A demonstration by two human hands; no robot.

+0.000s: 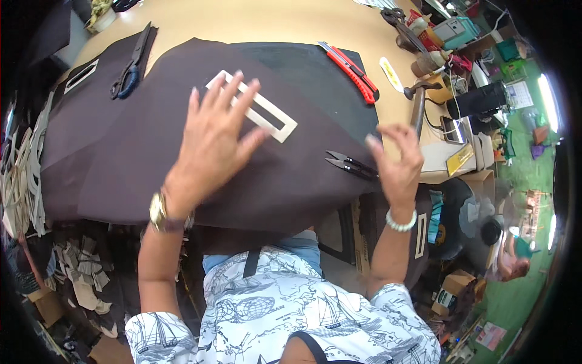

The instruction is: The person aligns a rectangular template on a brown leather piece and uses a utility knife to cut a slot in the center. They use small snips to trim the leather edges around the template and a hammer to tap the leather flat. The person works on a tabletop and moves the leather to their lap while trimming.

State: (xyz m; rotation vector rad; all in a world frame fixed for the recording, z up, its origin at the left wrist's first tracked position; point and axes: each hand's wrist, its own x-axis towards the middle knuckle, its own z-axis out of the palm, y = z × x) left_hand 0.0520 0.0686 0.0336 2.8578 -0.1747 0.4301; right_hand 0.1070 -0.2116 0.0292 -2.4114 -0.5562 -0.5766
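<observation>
Dark brown fabric (121,164) covers much of the table over a dark green mat (303,73). My left hand (215,133), fingers spread, is over a cream rectangular frame with a slot (280,121), its fingertips on or just above it. My right hand (397,161) is raised at the fabric's right edge, fingers loosely bent and apart, nothing in them. Black thread snips (342,162) lie just left of it. A red utility knife (351,73) lies on the mat, and black-handled scissors (127,80) rest on the fabric at the upper left.
A hammer (418,103), black cylinder (476,100), phone (453,129) and tools crowd the table's right. Fabric strips (21,182) hang at left. More brown fabric with a cream frame (421,233) is at lower right. A person (509,261) is on the green floor (536,182) at far right.
</observation>
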